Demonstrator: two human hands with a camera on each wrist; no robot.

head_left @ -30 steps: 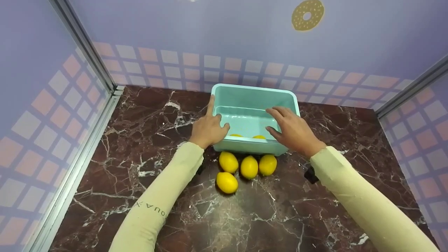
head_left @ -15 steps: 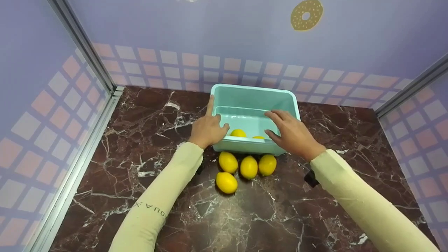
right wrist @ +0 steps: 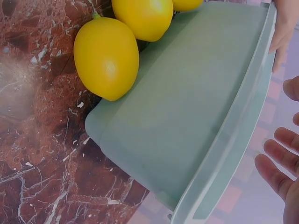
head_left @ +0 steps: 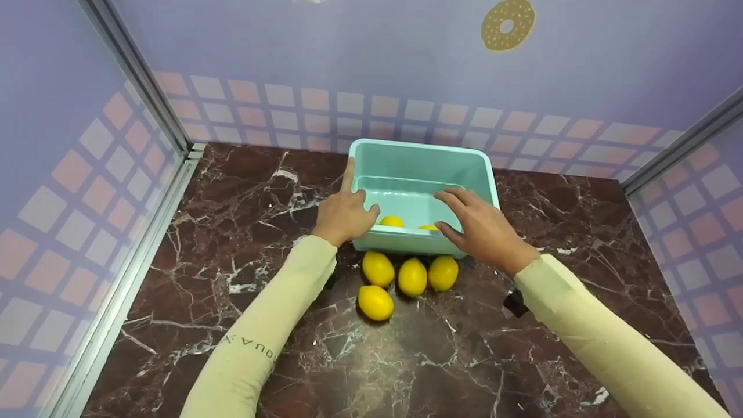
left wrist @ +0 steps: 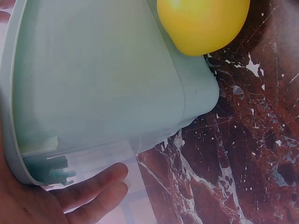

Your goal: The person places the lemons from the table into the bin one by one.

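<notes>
A light turquoise plastic bin [head_left: 406, 238] stands near the back wall. My left hand [head_left: 342, 216] grips its near left corner, thumb over the inside and fingers outside; the index finger lies straight along the left rim. The left wrist view shows two fingers [left wrist: 100, 186] beyond the outer wall. Over the bin's near right part hovers my right hand [head_left: 484, 227], fingers apart and slightly bent, with nothing in it. Inside the bin, one lemon [head_left: 392, 222] shows at the left and the top of another lemon [head_left: 428, 227] near the right thumb. The near wall hides their lower parts.
Several lemons lie on the dark red marbled counter [head_left: 278, 348] before the bin; one lemon [head_left: 375, 303] sits nearest me, and a lemon [right wrist: 106, 58] is beside the bin wall. Patterned walls [head_left: 313, 46] and metal frame edges [head_left: 133, 232] enclose three sides.
My right hand has moved slightly left and down over the bin. The left lemon inside rose into clearer view, then shifted slightly. My left hand and the lemons outside have hardly moved.
</notes>
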